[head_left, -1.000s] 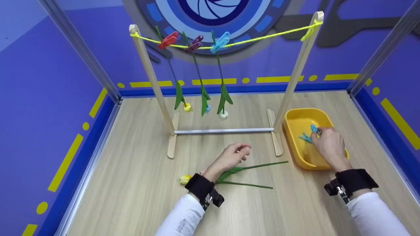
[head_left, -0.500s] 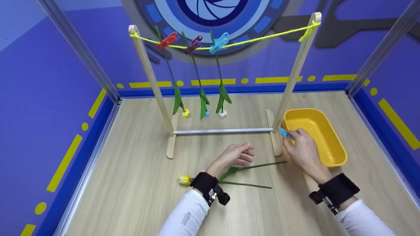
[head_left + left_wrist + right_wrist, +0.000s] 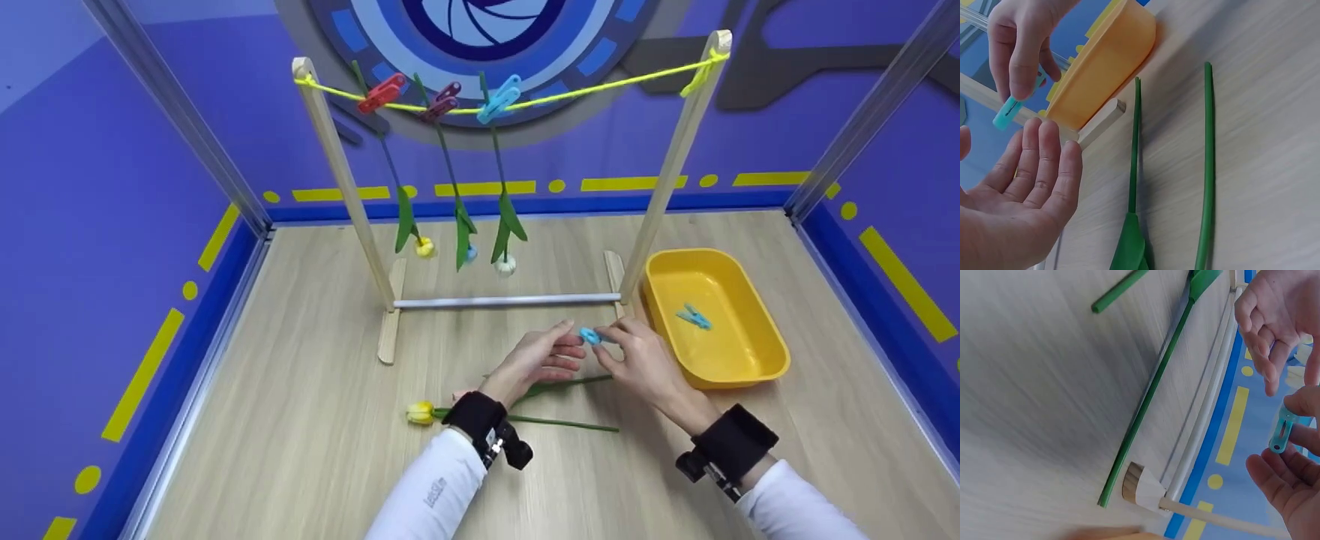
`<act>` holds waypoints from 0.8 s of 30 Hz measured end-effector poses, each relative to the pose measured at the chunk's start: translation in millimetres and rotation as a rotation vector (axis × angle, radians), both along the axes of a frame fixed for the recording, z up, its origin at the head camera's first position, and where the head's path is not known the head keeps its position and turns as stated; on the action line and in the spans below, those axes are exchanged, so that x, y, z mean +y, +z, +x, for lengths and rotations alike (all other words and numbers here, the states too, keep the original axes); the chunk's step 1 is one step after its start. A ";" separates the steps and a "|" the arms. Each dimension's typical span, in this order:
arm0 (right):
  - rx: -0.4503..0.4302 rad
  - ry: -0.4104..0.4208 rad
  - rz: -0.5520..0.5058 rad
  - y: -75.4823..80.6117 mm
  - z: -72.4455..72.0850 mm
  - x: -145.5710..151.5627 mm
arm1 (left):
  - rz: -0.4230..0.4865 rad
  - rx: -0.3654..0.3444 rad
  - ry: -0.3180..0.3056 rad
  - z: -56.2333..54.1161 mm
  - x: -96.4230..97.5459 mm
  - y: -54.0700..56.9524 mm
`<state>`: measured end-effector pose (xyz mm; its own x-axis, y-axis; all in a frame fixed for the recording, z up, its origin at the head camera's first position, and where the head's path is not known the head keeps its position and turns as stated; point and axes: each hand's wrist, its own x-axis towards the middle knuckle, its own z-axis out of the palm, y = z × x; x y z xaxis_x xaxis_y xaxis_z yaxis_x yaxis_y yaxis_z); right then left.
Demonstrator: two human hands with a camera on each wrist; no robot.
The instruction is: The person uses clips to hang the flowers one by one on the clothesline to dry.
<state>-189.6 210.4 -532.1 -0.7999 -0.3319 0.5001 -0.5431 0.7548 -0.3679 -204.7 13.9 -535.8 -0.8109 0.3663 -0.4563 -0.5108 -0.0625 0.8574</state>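
My right hand pinches a light blue clothespin between thumb and fingers, above the table in front of the rack. Facing it, my left hand has its palm turned up and fingers spread, their tips close to the clothespin; in the left wrist view that palm holds nothing. Beneath the left hand lie two artificial tulips, their green stems pointing right. One has a yellow head; the pink head of the other is mostly hidden behind the left wrist.
A wooden rack carries a yellow string. Red, maroon and blue clothespins hold three tulips head down on it. At right stands a yellow tray with another blue clothespin inside.
My right hand has come out of the tray and moved left with a blue clothespin, up to the left hand. The left hand's fingers have straightened and its palm turned up.
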 end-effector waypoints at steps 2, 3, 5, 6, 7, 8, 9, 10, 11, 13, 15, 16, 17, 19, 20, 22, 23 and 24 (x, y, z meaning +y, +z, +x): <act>-0.027 0.015 0.009 -0.6 1.1 -3.1 | -0.015 0.013 0.002 0.8 0.0 -1.3; -0.041 0.019 0.013 -0.8 1.6 -4.4 | -0.024 0.022 0.001 1.2 0.0 -1.9; -0.075 0.026 0.014 -0.9 2.5 -6.5 | -0.041 0.038 0.002 2.0 0.3 -3.2; -0.085 0.028 0.015 -0.9 2.9 -7.2 | -0.049 0.047 0.005 2.4 0.4 -4.0; -0.096 0.029 0.016 -1.3 3.1 -7.8 | -0.066 0.061 0.005 2.9 0.5 -4.9; -0.104 0.031 0.015 -1.6 3.4 -8.4 | -0.080 0.071 0.007 3.1 0.7 -5.8; -0.109 0.033 0.013 -1.9 3.8 -8.8 | -0.094 0.082 0.008 3.4 0.9 -6.5; -0.112 0.037 0.009 -2.3 4.2 -9.1 | -0.108 0.092 0.011 3.7 1.1 -7.0; -0.112 0.042 0.005 -2.7 4.6 -9.4 | -0.123 0.106 0.012 3.9 1.4 -7.5; -0.110 0.047 -0.004 -4.0 5.4 -9.6 | -0.149 0.128 0.013 4.5 1.8 -7.8; -0.114 0.054 -0.026 -4.7 6.3 -9.1 | -0.168 0.145 0.014 6.0 1.7 -7.0; -0.119 0.061 -0.046 -4.8 6.7 -8.5 | -0.177 0.156 0.015 6.9 1.2 -6.4; -0.125 0.067 -0.068 -5.0 7.0 -7.6 | -0.182 0.165 0.014 7.7 0.7 -5.7; -0.146 0.080 -0.129 -4.8 7.4 -5.4 | -0.182 0.180 0.013 8.9 -0.7 -3.2; -0.156 0.086 -0.162 -4.5 7.4 -4.2 | -0.179 0.187 0.015 9.2 -1.5 -2.1; -0.176 0.085 -0.226 -4.5 7.8 -1.9 | -0.166 0.199 0.023 8.9 -2.9 -0.4; -0.185 0.085 -0.258 -4.5 7.9 -1.0 | -0.156 0.203 0.028 8.5 -3.3 0.2; -0.194 0.083 -0.289 -4.6 8.3 -0.3 | -0.147 0.209 0.033 8.1 -3.7 0.7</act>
<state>-181.3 210.1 -536.7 -0.8654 -0.2670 0.4241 -0.4974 0.5602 -0.6624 -196.5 10.2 -535.1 -0.9036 0.2807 -0.3235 -0.3209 0.0568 0.9454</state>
